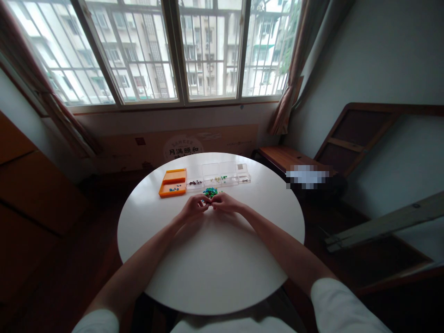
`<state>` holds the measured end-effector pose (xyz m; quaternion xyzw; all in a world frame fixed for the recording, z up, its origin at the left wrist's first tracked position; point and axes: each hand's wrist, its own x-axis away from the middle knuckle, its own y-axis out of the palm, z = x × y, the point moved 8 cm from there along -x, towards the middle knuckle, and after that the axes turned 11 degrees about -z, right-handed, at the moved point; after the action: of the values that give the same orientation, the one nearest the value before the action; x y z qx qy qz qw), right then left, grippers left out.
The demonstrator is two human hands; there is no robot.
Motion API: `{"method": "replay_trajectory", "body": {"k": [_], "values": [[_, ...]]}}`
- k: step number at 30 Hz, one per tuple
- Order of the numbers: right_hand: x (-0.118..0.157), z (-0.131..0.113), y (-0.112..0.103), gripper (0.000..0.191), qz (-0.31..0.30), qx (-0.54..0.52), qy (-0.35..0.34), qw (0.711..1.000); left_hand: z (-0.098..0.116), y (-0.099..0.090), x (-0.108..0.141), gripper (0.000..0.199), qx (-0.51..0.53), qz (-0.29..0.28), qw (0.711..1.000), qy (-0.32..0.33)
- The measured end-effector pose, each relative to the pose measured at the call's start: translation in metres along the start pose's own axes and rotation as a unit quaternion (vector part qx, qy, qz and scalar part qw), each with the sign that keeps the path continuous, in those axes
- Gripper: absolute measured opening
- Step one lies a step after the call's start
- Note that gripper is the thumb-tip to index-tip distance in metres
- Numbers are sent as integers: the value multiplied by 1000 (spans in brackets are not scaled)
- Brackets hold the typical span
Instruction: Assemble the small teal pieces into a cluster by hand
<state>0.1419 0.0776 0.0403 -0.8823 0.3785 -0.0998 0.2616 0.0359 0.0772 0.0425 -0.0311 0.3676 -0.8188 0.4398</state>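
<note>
My left hand (194, 206) and my right hand (225, 202) meet above the white round table (211, 263), fingertips pinched close together. Between them is something small and dark that I cannot make out. Just beyond the fingers lies a pile of small green and blue pieces (210, 192), partly hidden by the hands. To the left sits an orange box (161, 190) with small blue pieces in its near part. Clear plastic boxes (231, 181) stand in a row behind the pile, holding small dark, pale and green pieces.
Behind the table are a printed cardboard panel (222, 141) and a barred window (211, 51). A wooden bench (287, 157) stands at the back right, with a wooden frame (364, 108) leaning on the wall. An orange cabinet (24, 185) is at the left.
</note>
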Motion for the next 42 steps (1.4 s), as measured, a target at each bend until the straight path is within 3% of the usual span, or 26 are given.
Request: {"method": "replay_trajectory", "body": {"k": [19,42], "values": [[-5,16,-3,20,25,-26,0,999,-10,-12,0,18,3,50,998,-33],[-1,4,-2,20,12,-14,5,1000,-6,-9,0,14,-26,25,999,-22]]}}
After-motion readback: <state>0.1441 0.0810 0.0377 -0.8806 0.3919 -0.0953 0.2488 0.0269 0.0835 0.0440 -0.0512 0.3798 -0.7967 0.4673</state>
